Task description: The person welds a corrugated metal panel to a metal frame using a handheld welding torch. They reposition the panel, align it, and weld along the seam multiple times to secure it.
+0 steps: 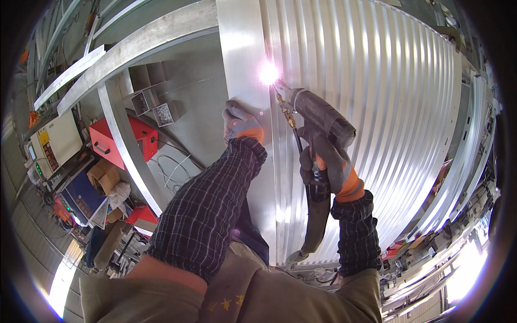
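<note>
My right hand (pixel 332 167), in a grey and orange work glove, grips a dark handheld welding gun (pixel 323 115). A brass-fitted wire feed tube (pixel 287 113) runs along the gun towards its tip. At the tip a bright pink-white glare hides the contact point, on the seam between a flat metal beam (pixel 244 52) and a corrugated metal panel (pixel 387 101). My left hand (pixel 243 125), gloved alike, rests at the beam's left edge, below and left of the glare. Its fingers are partly folded, and whether they grip the edge cannot be made out.
A metal frame bar (pixel 157 32) curves off at upper left. Beyond it are a red machine case (pixel 139 137), small bins of metal fasteners (pixel 163 115), loose cables (pixel 171 171) and a cardboard box (pixel 104 176). The gun's sheathed hose (pixel 317 226) hangs towards me.
</note>
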{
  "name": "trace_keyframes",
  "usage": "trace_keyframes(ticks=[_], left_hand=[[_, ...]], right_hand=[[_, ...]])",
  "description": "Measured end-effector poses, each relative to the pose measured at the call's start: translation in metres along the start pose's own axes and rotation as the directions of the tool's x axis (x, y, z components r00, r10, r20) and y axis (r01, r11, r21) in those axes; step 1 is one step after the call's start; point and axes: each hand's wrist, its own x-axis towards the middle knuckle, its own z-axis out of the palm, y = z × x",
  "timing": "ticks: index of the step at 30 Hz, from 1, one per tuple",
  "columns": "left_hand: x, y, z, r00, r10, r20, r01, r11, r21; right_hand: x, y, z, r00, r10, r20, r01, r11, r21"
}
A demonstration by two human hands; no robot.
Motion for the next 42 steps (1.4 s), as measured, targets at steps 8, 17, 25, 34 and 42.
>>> trace_keyframes(ticks=[8, 17, 25, 34, 42], left_hand=[[0.001, -0.003, -0.008, 1.0, -0.008, -0.009, 0.008, 1.0, 0.02], [0.001, 0.004, -0.006, 1.0, 0.003, 0.008, -0.003, 1.0, 0.015], [-0.006, 0.018, -0.017, 0.999, -0.051, 0.001, 0.051, 0.996, 0.075], [-0.003, 0.014, -0.015, 0.999, -0.038, 0.009, 0.039, 0.999, -0.028], [-0.001, 0.008, -0.014, 1.0, -0.02, 0.001, 0.02, 0.999, -0.033]], right_hand=[[0.0, 0.006, -0.003, 1.0, 0.022, -0.003, -0.022, 1.0, 0.015], [-0.006, 0.007, -0.002, 0.998, 0.049, -0.034, -0.048, 0.999, 0.022], [-0.011, 0.006, -0.001, 0.996, 0.078, -0.05, -0.077, 0.997, 0.03], [-0.015, 0.011, -0.002, 0.996, 0.076, -0.049, -0.078, 0.997, -0.028], [-0.017, 0.012, -0.001, 0.995, 0.092, -0.037, -0.094, 0.995, -0.038]])
